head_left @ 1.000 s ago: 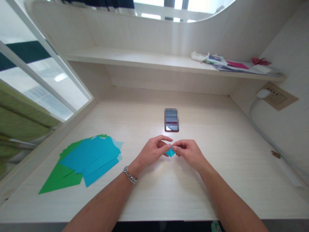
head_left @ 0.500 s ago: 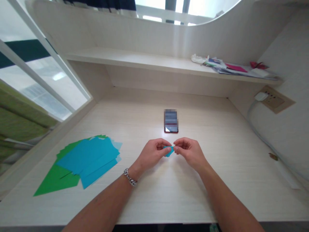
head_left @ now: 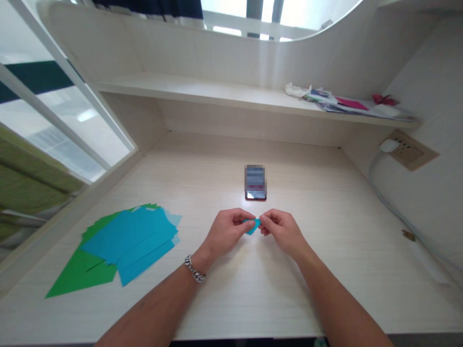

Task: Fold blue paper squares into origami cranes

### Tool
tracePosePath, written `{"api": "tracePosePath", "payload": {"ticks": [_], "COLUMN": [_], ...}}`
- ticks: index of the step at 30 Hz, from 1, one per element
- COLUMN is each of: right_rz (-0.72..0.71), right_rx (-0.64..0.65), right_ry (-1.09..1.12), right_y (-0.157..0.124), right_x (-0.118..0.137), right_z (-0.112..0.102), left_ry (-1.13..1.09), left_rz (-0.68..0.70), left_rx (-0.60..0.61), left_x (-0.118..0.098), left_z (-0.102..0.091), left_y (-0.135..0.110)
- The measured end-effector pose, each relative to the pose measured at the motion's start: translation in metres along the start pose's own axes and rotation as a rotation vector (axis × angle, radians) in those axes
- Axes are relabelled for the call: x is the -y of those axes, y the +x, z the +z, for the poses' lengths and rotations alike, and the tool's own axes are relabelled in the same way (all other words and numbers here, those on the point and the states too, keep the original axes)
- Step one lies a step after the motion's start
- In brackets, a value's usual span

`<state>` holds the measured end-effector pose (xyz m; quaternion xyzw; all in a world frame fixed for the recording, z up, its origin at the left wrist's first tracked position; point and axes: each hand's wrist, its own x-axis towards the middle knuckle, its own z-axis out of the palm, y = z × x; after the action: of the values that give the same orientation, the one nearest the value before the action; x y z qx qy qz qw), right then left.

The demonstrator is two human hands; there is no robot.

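Observation:
A small folded piece of blue paper [head_left: 252,225] is pinched between both my hands just above the desk, near its middle. My left hand [head_left: 226,232], with a metal bracelet on the wrist, grips the paper's left side with thumb and fingers closed. My right hand [head_left: 280,230] pinches its right side, fingers curled. Most of the paper is hidden by my fingers.
A fanned pile of blue and green paper sheets [head_left: 123,243] lies at the left of the pale wooden desk [head_left: 325,270]. A phone [head_left: 255,183] lies just beyond my hands. Papers [head_left: 343,103] sit on the shelf at the right. A wall socket [head_left: 407,152] with cable is at the right.
My hands have drawn slightly closer together on the small blue paper, which shows less between my fingers now. The view has shifted a little.

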<state>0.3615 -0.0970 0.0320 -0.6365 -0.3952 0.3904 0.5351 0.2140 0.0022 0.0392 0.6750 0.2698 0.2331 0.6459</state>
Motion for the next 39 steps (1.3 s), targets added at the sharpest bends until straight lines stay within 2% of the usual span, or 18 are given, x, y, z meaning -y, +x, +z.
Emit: {"api": "tracePosePath", "payload": {"ticks": [8, 11, 15, 19, 23, 31, 36, 39], "right_rz": [-0.051, -0.078, -0.085, -0.12, -0.13, -0.099, -0.048, -0.075], "right_rx": [0.04, 0.028, -0.013, -0.023, -0.015, -0.036, 0.034, 0.088], "right_ry": [-0.051, -0.159, -0.262, -0.337, -0.339, -0.26, -0.183, -0.242], "right_y": [-0.003, -0.004, -0.006, -0.008, -0.008, -0.007, -0.006, -0.006], "right_x": [0.003, 0.005, 0.006, 0.007, 0.01, 0.011, 0.006, 0.006], "right_z": [0.001, 0.002, 0.003, 0.005, 0.004, -0.001, -0.001, -0.001], "left_ry": [-0.059, -0.077, -0.079, 0.012, 0.09, -0.023, 0.14, 0.304], "left_rz": [-0.019, -0.024, -0.095, -0.03, 0.013, -0.034, 0.069, 0.126], "left_rx": [0.005, 0.044, 0.085, 0.07, 0.048, 0.087, 0.037, 0.004], "left_x": [-0.004, -0.004, -0.002, -0.001, 0.001, 0.0, 0.001, 0.001], "left_z": [0.002, 0.002, 0.004, 0.003, 0.0, 0.003, 0.002, 0.001], "left_y": [-0.001, -0.001, 0.0, 0.0, -0.002, -0.001, -0.001, -0.003]}}
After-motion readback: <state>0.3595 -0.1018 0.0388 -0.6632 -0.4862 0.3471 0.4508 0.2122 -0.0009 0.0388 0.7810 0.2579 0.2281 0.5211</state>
